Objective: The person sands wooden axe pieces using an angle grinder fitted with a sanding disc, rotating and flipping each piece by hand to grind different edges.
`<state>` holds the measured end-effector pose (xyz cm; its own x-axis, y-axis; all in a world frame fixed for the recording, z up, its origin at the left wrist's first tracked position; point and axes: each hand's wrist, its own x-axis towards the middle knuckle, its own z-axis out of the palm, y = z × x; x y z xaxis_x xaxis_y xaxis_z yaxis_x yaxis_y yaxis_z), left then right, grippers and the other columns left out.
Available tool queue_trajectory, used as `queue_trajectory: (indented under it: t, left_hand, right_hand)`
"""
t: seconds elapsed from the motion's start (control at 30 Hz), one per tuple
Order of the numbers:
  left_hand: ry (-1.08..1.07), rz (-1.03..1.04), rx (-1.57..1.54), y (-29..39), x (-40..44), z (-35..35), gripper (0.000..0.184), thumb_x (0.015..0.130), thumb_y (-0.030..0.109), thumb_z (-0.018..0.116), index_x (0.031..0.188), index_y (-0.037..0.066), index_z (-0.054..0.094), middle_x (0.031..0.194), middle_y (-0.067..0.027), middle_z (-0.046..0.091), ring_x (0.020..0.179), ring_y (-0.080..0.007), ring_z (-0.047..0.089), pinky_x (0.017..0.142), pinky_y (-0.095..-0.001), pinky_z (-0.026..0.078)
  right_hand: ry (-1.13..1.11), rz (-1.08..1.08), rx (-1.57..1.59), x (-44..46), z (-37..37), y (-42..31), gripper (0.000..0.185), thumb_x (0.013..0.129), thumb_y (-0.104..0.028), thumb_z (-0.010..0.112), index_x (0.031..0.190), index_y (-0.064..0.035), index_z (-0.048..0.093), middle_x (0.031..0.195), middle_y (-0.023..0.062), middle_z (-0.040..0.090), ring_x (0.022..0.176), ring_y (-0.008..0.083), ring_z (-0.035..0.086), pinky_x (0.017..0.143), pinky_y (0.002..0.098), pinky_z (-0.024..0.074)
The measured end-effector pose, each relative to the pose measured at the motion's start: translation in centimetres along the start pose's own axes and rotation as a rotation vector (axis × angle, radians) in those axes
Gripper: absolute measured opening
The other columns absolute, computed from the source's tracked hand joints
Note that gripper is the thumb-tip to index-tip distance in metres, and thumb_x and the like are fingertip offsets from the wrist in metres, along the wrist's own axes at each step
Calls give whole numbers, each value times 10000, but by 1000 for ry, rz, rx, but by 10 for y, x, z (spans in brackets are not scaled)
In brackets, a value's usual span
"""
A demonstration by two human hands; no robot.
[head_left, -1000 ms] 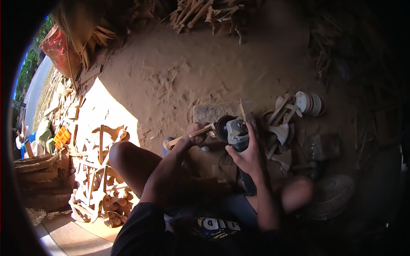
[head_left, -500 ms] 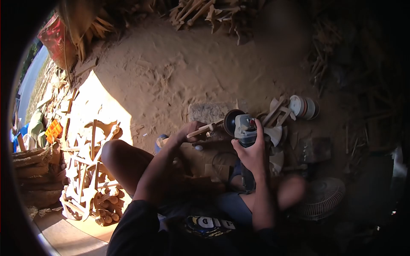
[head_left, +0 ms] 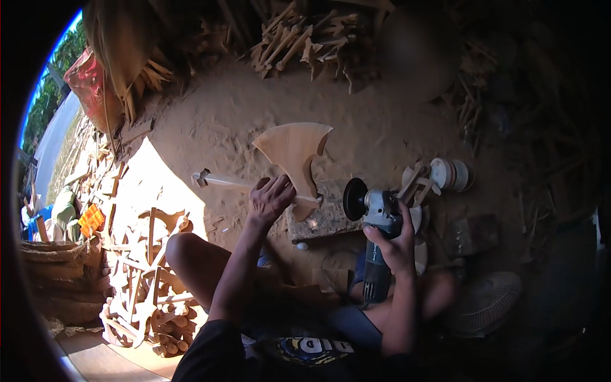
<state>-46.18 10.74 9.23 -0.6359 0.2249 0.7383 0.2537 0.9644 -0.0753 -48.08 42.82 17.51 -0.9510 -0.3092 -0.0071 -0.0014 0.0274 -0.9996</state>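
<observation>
A pale wooden axe (head_left: 289, 145) with a broad curved blade is in my left hand (head_left: 272, 197), whose fingers wrap round it near the head. Its handle points left, and the blade's wide edge faces away from me. My right hand (head_left: 398, 245) grips an angle grinder (head_left: 377, 254) by its body, thumb along the near side. On the grinder's head a round dark disc (head_left: 354, 198) faces left toward the axe, with a gap between them. Below the axe a worn wooden block (head_left: 331, 219) lies on the ground.
Carved wooden pieces (head_left: 149, 286) are heaped at my left in sunlight. Another pile (head_left: 305, 41) lies at the far side. To the right are a white bucket (head_left: 450, 175), more wooden pieces (head_left: 417, 184) and a fan (head_left: 487, 302). A red sack (head_left: 89, 83) stands far left.
My left hand has turned the axe, so its broad blade now shows flat, and raised it away from the disc. The grinder has shifted slightly right and down. The whole view has tilted a little.
</observation>
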Motion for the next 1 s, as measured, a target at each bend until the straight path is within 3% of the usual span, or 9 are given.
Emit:
queue_trajectory:
  t: [0.03, 0.17, 0.27, 0.4, 0.7, 0.8, 0.93, 1.0]
  left_hand:
    - [-8, 13, -3, -1, -1, -2, 211, 700, 181, 707, 879, 201, 597, 954, 12, 646, 800, -142, 659, 659, -315, 466]
    - [100, 82, 55, -5, -11, 8, 171, 684, 207, 709, 816, 233, 604, 1019, 3, 684, 852, -147, 681, 657, -313, 464]
    - [123, 106, 32, -8, -14, 8, 186, 662, 209, 712, 818, 235, 612, 1042, -5, 706, 877, -160, 693, 653, -318, 464]
    - [75, 81, 10, -5, -10, 4, 199, 643, 197, 704, 816, 230, 612, 1001, 1, 705, 848, -164, 686, 651, -317, 461]
    - [101, 109, 4, -1, 0, -2, 177, 625, 229, 680, 766, 186, 582, 971, 14, 692, 804, -131, 663, 636, -315, 452]
    - [106, 98, -12, 2, 4, -2, 176, 623, 233, 674, 756, 171, 577, 957, 16, 678, 798, -130, 656, 635, -314, 454]
    - [53, 87, -84, 0, 14, -11, 163, 632, 212, 668, 766, 160, 590, 878, 15, 624, 766, -150, 637, 644, -319, 464]
    - [27, 54, -154, 1, 18, -12, 161, 645, 190, 667, 785, 153, 597, 818, 7, 569, 754, -163, 622, 669, -338, 480]
  right_hand:
    - [-20, 26, 50, -2, 4, -4, 689, 758, -130, 817, 1350, -27, 479, 1058, 72, 660, 906, 135, 645, 855, 303, 519]
    - [-118, -37, 23, -6, 11, -14, 693, 759, -111, 803, 1362, -24, 473, 1060, 65, 651, 914, 141, 644, 858, 307, 518]
    - [-163, 30, 158, -11, 13, -5, 697, 754, -116, 808, 1359, -17, 478, 1059, 63, 645, 918, 139, 641, 868, 305, 514]
    - [-206, 2, 109, -12, 14, -2, 701, 743, -133, 820, 1349, -3, 490, 1094, 69, 643, 957, 140, 640, 884, 309, 513]
    - [-49, -63, -74, -10, 6, 13, 741, 749, -171, 840, 1369, -1, 472, 1111, 92, 645, 1000, 165, 643, 902, 335, 519]
    - [-2, -35, 14, -12, -6, -2, 745, 753, -163, 836, 1378, 2, 464, 1105, 94, 643, 982, 169, 641, 886, 338, 523]
    - [169, -28, 92, -21, -45, -26, 664, 788, -130, 782, 1372, -25, 485, 1033, 85, 645, 873, 164, 646, 752, 325, 556]
    - [257, 60, 132, -32, -69, -47, 607, 855, -258, 742, 1374, -60, 496, 952, 113, 652, 736, 200, 664, 609, 330, 575]
